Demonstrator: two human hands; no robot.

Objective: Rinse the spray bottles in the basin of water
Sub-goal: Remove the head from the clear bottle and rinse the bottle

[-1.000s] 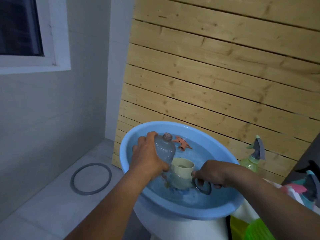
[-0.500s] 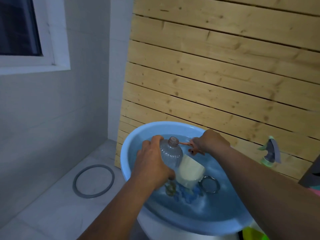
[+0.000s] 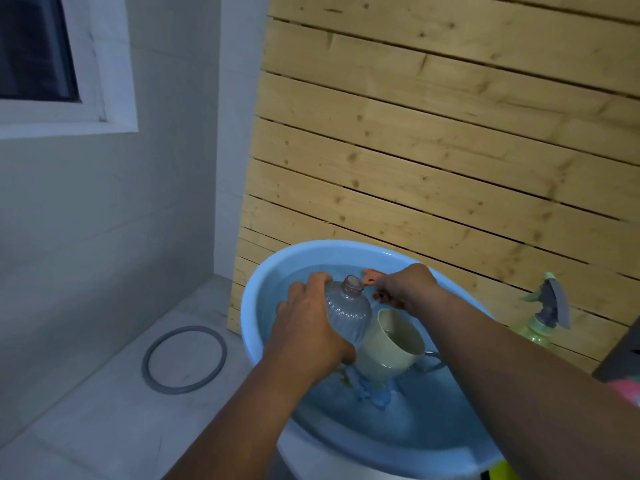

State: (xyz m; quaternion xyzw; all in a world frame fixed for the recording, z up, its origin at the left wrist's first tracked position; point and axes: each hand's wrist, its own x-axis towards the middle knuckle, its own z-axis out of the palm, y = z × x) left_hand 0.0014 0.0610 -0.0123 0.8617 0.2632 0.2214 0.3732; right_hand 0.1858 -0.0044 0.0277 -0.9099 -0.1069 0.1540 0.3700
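A light blue basin (image 3: 258, 306) holds water. My left hand (image 3: 308, 327) grips a clear ribbed spray bottle (image 3: 348, 311) with its neck open and no sprayer on it, standing upright in the water. My right hand (image 3: 403, 285) pinches the orange spray head (image 3: 370, 275) just right of the bottle's neck. A cream mug (image 3: 389, 344) floats tilted against the bottle, below my right wrist.
A green spray bottle with a grey trigger (image 3: 543, 318) stands right of the basin against the slatted wooden wall (image 3: 433, 150). A grey ring (image 3: 183, 358) lies on the tiled floor to the left. A metal ring (image 3: 433, 362) sits in the water beside the mug.
My right hand left the metal ring by the mug, reached to the far side of the basin and took hold of the orange spray head. The mug tipped over.
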